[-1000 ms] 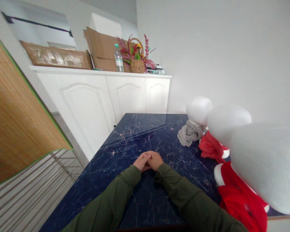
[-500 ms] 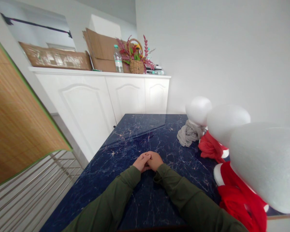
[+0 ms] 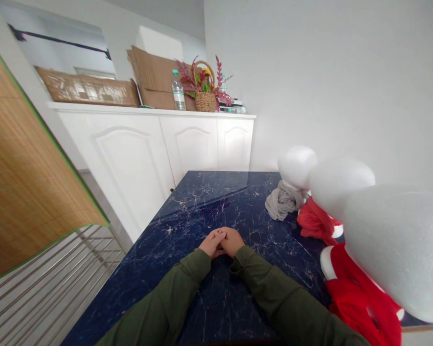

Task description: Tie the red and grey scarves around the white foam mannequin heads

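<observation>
My left hand (image 3: 211,243) and my right hand (image 3: 232,240) rest clasped together on the dark blue, marble-patterned table (image 3: 216,202). Their fingers are folded against each other, and no object shows between them. Both forearms wear dark green sleeves. On the right stand three white foam forms that look like mannequin heads: a far one (image 3: 296,166), a middle one (image 3: 341,185) and a large near one (image 3: 397,245). Grey cloth (image 3: 284,201) is bunched under the far form. Red cloth (image 3: 315,222) lies by the middle one, and more red cloth (image 3: 361,302) by the near one.
Behind the table runs a white cabinet (image 3: 130,154). On it are a wrapped cardboard box (image 3: 90,89), folded cardboard (image 3: 153,74), a water bottle (image 3: 178,93) and a flower basket (image 3: 205,101). At left, a bamboo mat (image 3: 32,168) hangs above a metal rack (image 3: 57,288).
The whole view has shifted very slightly, with things appearing a little lower and to the right. My hands stay clasped in the same place on the table.
</observation>
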Demonstrator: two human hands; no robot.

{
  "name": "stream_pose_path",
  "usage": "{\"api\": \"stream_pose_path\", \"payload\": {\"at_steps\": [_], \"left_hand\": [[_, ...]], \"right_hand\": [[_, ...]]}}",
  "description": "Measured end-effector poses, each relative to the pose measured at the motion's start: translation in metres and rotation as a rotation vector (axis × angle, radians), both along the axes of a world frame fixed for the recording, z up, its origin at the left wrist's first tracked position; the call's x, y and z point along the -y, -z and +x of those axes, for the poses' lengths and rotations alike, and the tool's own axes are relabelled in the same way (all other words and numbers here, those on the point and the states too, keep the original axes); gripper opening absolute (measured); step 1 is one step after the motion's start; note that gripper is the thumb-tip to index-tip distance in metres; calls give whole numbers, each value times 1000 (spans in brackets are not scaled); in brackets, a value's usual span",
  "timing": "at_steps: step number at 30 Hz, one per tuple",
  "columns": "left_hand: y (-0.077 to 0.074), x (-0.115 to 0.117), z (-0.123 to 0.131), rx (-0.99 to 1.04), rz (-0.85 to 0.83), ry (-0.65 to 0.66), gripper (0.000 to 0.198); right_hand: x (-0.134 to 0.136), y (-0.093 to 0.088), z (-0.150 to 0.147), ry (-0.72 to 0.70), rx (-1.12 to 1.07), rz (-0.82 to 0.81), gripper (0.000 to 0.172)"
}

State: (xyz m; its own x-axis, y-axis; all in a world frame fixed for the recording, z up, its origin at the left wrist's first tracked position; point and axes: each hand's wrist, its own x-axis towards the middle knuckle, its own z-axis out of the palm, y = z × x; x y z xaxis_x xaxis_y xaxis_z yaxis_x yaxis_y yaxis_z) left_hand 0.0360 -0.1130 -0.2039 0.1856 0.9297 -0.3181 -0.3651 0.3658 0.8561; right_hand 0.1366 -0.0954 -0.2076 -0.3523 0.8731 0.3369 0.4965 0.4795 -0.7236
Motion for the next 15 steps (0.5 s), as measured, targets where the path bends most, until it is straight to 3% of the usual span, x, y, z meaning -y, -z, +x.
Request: {"api": "stream_pose_path", "payload": {"at_steps": [15], "left_hand": [[-1,3,0,6,39,-1,27]], "right_hand": [[1,-3,1,0,22,-12,20]]}}
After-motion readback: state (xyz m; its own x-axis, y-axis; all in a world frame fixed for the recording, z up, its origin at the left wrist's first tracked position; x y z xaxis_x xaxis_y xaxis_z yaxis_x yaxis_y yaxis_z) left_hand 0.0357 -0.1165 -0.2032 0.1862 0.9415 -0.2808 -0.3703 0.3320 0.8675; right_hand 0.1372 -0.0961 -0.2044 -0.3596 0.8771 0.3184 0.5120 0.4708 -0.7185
